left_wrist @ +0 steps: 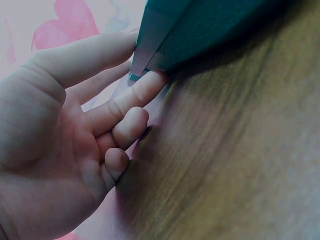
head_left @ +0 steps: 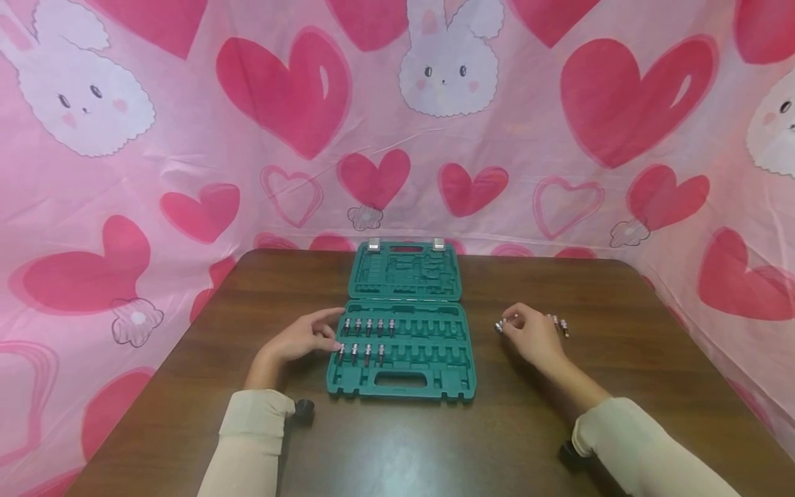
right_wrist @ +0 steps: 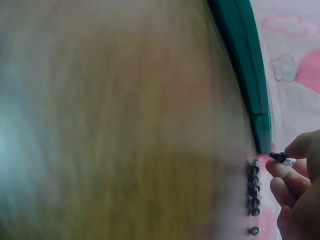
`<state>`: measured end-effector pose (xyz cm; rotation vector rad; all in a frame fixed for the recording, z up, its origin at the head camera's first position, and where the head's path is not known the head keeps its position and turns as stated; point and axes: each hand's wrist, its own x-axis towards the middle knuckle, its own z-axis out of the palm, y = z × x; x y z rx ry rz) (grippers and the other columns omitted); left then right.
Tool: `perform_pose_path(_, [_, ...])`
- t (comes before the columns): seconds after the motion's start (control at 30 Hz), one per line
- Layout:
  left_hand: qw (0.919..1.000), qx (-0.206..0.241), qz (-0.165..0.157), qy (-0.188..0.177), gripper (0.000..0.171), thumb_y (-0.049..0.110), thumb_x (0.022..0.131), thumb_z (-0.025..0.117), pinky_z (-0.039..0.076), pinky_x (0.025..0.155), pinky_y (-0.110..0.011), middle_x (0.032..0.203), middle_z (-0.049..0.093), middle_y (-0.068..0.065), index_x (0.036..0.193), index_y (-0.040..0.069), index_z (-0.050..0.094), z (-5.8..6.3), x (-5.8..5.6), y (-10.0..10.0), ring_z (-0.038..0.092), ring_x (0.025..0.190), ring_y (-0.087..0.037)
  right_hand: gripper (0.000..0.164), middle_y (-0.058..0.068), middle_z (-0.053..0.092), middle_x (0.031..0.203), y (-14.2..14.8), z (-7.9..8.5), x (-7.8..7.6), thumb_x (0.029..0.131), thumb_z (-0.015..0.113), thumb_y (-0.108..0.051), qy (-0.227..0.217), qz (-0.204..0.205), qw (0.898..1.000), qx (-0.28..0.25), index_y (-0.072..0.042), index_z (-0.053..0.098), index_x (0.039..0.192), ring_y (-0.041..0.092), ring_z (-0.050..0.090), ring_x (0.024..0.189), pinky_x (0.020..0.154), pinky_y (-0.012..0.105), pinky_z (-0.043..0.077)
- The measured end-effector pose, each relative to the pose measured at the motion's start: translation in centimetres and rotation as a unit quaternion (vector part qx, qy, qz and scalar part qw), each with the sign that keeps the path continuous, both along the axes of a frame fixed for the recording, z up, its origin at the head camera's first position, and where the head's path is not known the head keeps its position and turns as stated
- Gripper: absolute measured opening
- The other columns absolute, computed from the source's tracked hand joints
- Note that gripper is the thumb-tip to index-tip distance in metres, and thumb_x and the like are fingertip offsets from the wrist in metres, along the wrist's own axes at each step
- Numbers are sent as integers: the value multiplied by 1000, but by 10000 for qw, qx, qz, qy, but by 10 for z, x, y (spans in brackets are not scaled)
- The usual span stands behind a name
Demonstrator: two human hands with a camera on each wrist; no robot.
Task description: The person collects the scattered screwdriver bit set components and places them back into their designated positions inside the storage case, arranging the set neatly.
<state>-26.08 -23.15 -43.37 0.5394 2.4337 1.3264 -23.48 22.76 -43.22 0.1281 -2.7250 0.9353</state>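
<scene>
A green plastic case [head_left: 401,373] lies unfolded on the table, with several bit sockets [head_left: 369,327] seated in two rows at the left of its lower half. At the case's left edge rests my left hand [head_left: 304,337], thumb on the rim and forefinger stretched along the side. The left wrist view shows its fingertips against the case wall [left_wrist: 172,37]. To the right of the case, my right hand [head_left: 534,338] pinches a bit socket [right_wrist: 283,159] with a silver body and dark tip between thumb and fingers.
Loose bit sockets [head_left: 564,326] lie on the brown table [head_left: 397,449] just beyond my right hand; the right wrist view shows several of them in a line [right_wrist: 254,186]. The case's moulded lid [head_left: 405,273] leans back near a pink heart-patterned cloth [head_left: 435,145].
</scene>
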Motion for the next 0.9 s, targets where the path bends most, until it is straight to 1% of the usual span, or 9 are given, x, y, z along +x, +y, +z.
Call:
perform_pose_path(0.17, [10000,13,18,-74,76,22,86,74,46,92,-47,93,68,-6,150,10,36,1,-1,1,63,90,-23,11,5,66,80,-7,-1,2,89,67,-12,-142,77,9996,-218,-7,66,99,23,58,71,63,37,45])
perform_pose_path(0.33, [9998,1,110,-135,76,22,85,75,45,95,-49,93,68,-6,150,13,36,1,0,1,63,91,-23,14,5,68,83,-14,-2,1,87,68,-10,-120,127,9995,-263,-7,67,100,23,60,76,68,38,46])
perform_pose_path(0.53, [9999,45,80,-75,75,20,86,73,45,93,-51,94,68,-7,150,9,36,2,1,2,62,91,-24,18,5,68,85,-22,-2,1,86,70,-7,-145,210,9985,-479,-6,66,103,24,61,79,74,42,49])
perform_pose_path(0.63, [9999,85,75,-83,74,18,87,72,45,93,-52,95,68,-8,150,7,35,3,2,2,62,91,-25,18,5,68,83,-26,-2,-1,85,71,-5,-41,286,9982,-527,-5,66,102,24,62,78,84,50,44])
perform_pose_path(0.67, [9999,94,80,-84,74,17,87,72,45,93,-52,95,68,-9,150,7,35,4,3,2,62,91,-25,18,5,68,82,-28,-2,-1,84,71,-5,-7,293,9981,-547,-6,66,101,24,62,78,85,51,43])
perform_pose_path(0.73, [9998,106,94,-116,73,14,87,71,45,93,-52,95,67,-10,150,5,34,7,5,3,62,91,-26,18,5,68,81,-31,-2,-2,84,72,-4,58,320,9978,-585,-6,66,101,24,63,77,86,52,41])
perform_pose_path(0.8, [9998,105,90,-151,73,12,88,70,45,92,-52,95,67,-12,150,3,34,13,8,5,61,91,-28,19,6,68,82,-34,-1,-1,84,72,-4,70,335,9975,-610,-6,66,102,24,63,76,84,50,43])
perform_pose_path(0.87, [9997,97,81,-185,72,10,88,70,45,92,-52,94,67,-14,149,1,34,20,12,7,61,91,-29,19,5,68,84,-38,0,-1,84,71,-5,23,318,9973,-655,-6,66,103,23,62,77,75,44,48])
perform_pose_path(0.9, [9997,84,77,-199,71,10,88,70,45,92,-52,94,67,-15,149,1,34,23,15,8,61,91,-30,19,6,69,84,-40,0,-1,84,71,-5,21,323,9973,-655,-6,66,103,23,62,77,74,43,49])
